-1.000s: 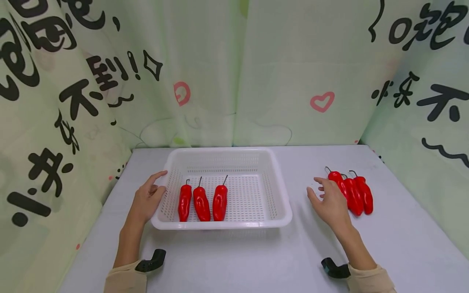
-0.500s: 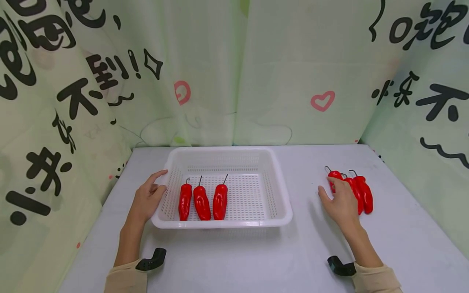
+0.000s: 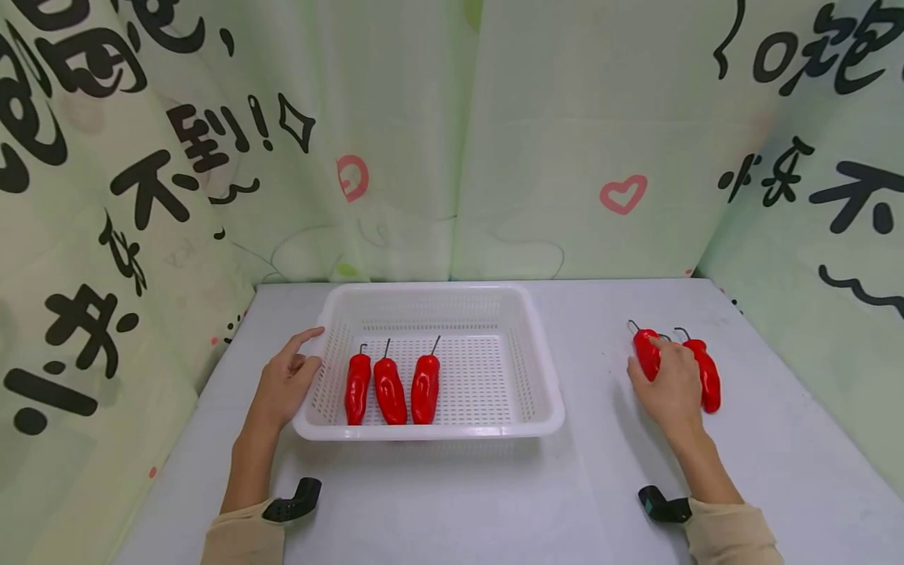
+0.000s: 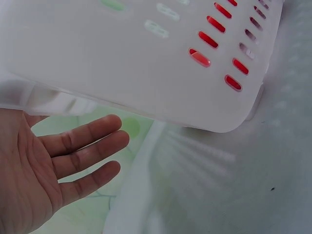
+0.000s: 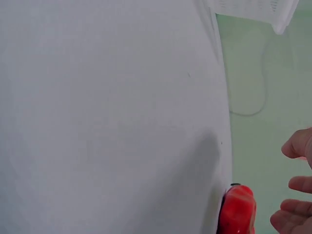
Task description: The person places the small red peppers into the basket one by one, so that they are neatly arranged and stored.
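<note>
My left hand [image 3: 282, 384] rests at the left rim of a white plastic basket [image 3: 427, 432], its index fingertip and thumb right at the edge. In the left wrist view, the other fingers [image 4: 92, 158] extend loosely beside the basket wall [image 4: 112, 83]. Three red chili peppers [image 3: 390, 392] with dark stems lie in the basket's left half. At the right, my right hand [image 3: 671, 388] is over a small group of similar peppers. One pepper [image 3: 646, 355] shows to its left, another [image 3: 709, 380] to its right; the one between is mostly covered. Its fingers are spread apart in the right wrist view.
A white-covered table [image 3: 452, 502] carries everything. Pale green curtains [image 3: 523, 157] with dark lettering and hearts stand at the back and both sides. A black band device [image 3: 293, 502] is on the left wrist, another [image 3: 664, 504] on the right.
My right hand has moved rightward from beside the pepper group to above its middle pepper, uncovering the leftmost one. My left hand and the basket have stayed in place.
</note>
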### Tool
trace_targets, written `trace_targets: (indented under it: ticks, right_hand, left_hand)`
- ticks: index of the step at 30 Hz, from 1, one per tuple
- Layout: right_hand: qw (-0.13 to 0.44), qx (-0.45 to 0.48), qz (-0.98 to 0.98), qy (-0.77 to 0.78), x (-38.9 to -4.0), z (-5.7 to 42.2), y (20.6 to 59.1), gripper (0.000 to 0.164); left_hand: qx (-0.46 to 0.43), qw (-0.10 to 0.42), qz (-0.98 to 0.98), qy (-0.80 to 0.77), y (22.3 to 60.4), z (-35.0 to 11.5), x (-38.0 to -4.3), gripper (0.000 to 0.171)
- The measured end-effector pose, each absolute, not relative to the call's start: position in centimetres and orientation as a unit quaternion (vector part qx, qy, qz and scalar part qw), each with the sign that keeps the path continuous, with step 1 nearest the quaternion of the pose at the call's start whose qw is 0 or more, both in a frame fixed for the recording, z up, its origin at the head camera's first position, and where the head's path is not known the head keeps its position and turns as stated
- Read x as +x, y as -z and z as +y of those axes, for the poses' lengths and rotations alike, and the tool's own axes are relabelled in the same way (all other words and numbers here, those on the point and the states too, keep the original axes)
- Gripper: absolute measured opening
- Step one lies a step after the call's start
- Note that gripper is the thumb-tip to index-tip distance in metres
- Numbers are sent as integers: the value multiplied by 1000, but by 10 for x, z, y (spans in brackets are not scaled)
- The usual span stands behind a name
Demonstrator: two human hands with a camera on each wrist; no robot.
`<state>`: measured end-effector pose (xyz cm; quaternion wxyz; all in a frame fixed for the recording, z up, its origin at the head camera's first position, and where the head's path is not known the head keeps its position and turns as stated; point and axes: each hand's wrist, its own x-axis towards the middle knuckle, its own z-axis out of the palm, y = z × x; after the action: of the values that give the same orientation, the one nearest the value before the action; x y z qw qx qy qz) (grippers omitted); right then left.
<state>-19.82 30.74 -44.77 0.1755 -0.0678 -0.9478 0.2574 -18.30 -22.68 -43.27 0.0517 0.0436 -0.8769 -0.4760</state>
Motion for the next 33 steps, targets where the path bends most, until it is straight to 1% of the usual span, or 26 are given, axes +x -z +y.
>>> trace_targets:
  ticks: [7, 16, 25, 33]
  right_hand:
    - [151, -87, -950, -259, -204, 313, 449, 73]
    - [123, -98, -955, -252, -212, 320, 454, 72]
    - [108, -85, -960, -245, -215, 324, 457, 72]
    - [66, -65, -969, -227, -215, 327, 462, 72]
  left_hand:
    - [44, 52, -877, 475, 433, -226, -183, 52]
    - [47, 50, -876, 478, 430, -226, -182, 53]
    - [48, 51, -875, 479, 431, -227, -183, 53]
    - [48, 54, -878, 474, 434, -227, -185, 53]
